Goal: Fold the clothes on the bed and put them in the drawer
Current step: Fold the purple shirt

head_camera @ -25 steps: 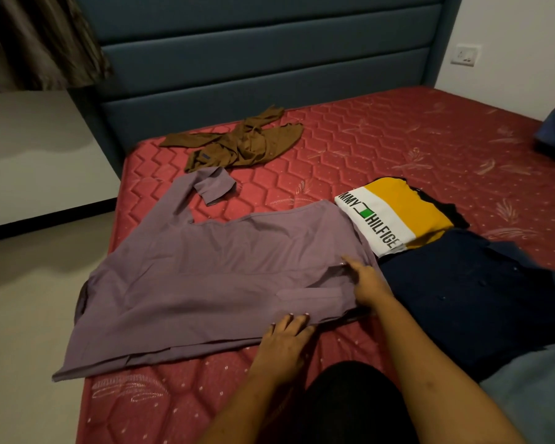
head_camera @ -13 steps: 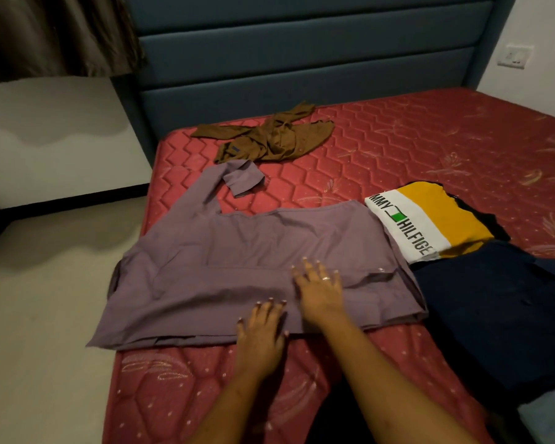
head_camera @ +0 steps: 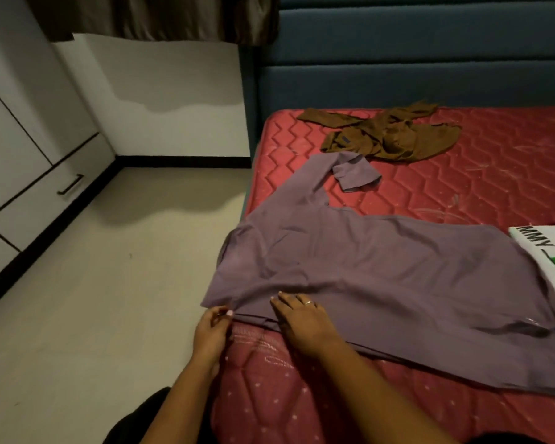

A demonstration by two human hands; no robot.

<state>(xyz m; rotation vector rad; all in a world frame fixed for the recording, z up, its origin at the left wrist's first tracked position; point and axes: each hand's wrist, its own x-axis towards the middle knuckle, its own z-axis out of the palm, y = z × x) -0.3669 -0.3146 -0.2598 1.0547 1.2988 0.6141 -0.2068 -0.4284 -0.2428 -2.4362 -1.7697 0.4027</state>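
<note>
Red quilted mattress (head_camera: 462,187) fills the right half of the view, with a blue padded headboard (head_camera: 398,75) behind it at 12 o'clock. A purple shirt (head_camera: 382,277) lies spread flat across the middle of the mattress, one sleeve reaching up toward 12 o'clock with its cuff folded over. Its left edge hangs slightly past the mattress side.

At 6 o'clock the right hand (head_camera: 302,318) rests palm down on the shirt's near hem, fingers straight and close together, a ring on one of them. Just beside it, toward 7 o'clock, the left hand (head_camera: 212,331) pinches the shirt's near left corner between thumb and curled fingers.

A crumpled brown garment (head_camera: 388,136) lies at 1 o'clock, touching the sleeve's end. A folded white and yellow garment (head_camera: 545,254) with lettering sits at 3 o'clock, against the shirt's far end. Across the pale floor (head_camera: 109,299), at 9 o'clock, a white drawer (head_camera: 45,200) with a dark handle (head_camera: 71,184) stands closed. A dark curtain (head_camera: 157,17) hangs at 11 o'clock.
</note>
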